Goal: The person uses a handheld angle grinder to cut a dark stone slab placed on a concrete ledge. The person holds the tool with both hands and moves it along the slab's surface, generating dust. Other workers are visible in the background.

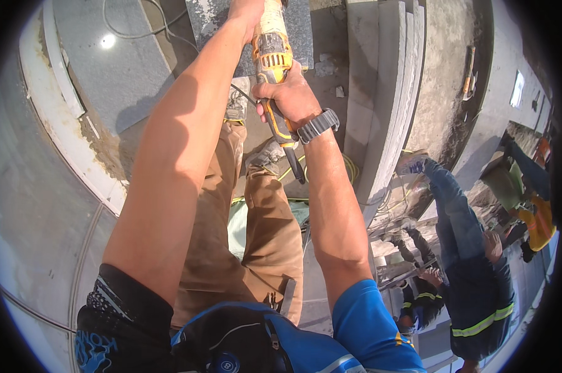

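A yellow-and-black corded power tool [272,53], probably a grinder, is held lengthwise at the top centre over a grey speckled stone slab [299,31]. My left hand [247,13] is wrapped on its far end at the upper edge, partly cut off. My right hand [284,93], with a watch on the wrist, grips the rear body, fingers curled round it. The tool's cord end points down toward my legs and shoes below. The working end of the tool is out of sight.
Grey slabs [119,74] with a loose cable lie left, stacked pale slabs [380,81] right, and a tool [470,74] on concrete beyond. Green hose [349,168] lies by my feet. Co-workers [474,298] in dark clothes with reflective bands are at the lower right.
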`<state>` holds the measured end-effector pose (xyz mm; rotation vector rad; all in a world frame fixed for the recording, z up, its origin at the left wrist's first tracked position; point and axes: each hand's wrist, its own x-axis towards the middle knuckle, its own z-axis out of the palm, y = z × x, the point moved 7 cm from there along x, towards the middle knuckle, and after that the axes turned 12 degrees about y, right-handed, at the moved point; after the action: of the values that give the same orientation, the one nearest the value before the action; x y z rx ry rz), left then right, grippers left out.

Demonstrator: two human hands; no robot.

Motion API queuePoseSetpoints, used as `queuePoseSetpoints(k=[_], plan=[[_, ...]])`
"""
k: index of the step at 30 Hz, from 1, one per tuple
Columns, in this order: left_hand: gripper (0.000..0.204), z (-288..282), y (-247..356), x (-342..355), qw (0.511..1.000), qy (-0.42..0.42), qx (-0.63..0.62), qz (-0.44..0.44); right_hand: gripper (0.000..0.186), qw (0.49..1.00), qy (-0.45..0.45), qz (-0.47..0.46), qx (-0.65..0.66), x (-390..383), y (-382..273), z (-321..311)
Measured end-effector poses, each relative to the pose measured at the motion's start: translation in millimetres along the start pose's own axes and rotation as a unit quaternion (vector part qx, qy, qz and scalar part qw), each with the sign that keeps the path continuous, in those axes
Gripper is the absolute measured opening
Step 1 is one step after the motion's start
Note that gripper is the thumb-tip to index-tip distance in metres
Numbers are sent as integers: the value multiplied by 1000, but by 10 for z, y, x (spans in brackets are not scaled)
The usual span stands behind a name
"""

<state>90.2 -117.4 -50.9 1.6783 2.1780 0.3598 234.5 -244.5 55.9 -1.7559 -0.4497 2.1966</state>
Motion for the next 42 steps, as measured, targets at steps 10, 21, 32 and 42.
queuePoseSetpoints(k=[10, 21, 32, 42], plan=[[34, -14, 148, -377, 999, -5, 14, -32, 65, 1000, 8, 21, 3, -270, 264, -122], [32, -51, 144, -357, 999, 2, 44, 20, 64, 1000, 3, 21, 8, -240, 288, -96], [33, -16, 8, 10, 1000, -20, -9, -17, 57, 999, -23, 18, 19, 12, 44, 6], [34, -28, 14, 25, 994, -27, -81, -67, 62, 997, -49, 39, 39, 44, 23, 0]])
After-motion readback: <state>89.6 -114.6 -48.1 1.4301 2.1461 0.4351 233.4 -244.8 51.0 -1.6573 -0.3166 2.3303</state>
